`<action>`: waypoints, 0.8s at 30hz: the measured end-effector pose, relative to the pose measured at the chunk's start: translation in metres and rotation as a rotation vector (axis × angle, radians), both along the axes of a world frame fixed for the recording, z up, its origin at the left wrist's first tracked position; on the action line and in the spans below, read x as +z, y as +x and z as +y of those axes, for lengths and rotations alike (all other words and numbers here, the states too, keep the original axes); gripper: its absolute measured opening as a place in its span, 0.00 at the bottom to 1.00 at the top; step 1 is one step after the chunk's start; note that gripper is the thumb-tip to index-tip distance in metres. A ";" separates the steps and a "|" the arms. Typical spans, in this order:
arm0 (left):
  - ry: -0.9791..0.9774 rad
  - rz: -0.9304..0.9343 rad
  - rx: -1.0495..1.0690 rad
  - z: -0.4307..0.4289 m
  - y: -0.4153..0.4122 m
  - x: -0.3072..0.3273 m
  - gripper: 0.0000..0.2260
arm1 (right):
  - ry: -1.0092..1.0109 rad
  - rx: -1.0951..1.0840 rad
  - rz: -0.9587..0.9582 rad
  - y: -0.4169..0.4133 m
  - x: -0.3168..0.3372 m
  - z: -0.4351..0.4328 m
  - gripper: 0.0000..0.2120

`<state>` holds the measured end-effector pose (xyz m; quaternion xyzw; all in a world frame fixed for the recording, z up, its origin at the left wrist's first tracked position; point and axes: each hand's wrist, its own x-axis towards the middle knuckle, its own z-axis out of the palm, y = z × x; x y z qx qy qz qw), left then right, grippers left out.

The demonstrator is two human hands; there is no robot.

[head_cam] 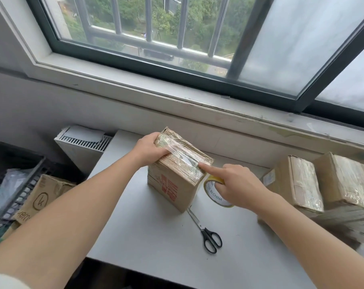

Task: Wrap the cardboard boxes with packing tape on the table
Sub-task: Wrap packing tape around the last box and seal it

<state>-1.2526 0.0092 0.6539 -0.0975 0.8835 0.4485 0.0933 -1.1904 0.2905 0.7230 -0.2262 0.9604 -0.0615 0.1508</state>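
Note:
A small cardboard box (172,184) with red print stands upright in the middle of the white table (156,236). A strip of clear tape (181,154) runs across its top. My left hand (150,150) grips the box's far left top corner, thumb on the tape. My right hand (237,186) holds the tape roll (210,189) beside the box's right side, with its index finger stretched out and pressing the tape at the top's right edge.
Black-handled scissors (206,232) lie on the table in front of the box. Two taped boxes (297,182) (347,184) stand at the right. A black crate (20,184) and a cardboard box (43,197) sit low on the left. A window sill runs behind.

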 end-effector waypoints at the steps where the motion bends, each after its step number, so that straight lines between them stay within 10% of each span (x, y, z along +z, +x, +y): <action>1: 0.010 -0.008 -0.013 -0.001 0.001 0.001 0.20 | -0.007 0.002 0.003 -0.001 -0.002 0.001 0.28; 17: 0.311 -0.191 -0.156 -0.012 0.002 0.015 0.40 | -0.055 -0.012 0.053 0.002 -0.023 0.006 0.31; 24: 0.292 -0.062 0.039 0.000 -0.008 -0.003 0.17 | -0.056 -0.002 0.046 0.002 -0.021 0.005 0.31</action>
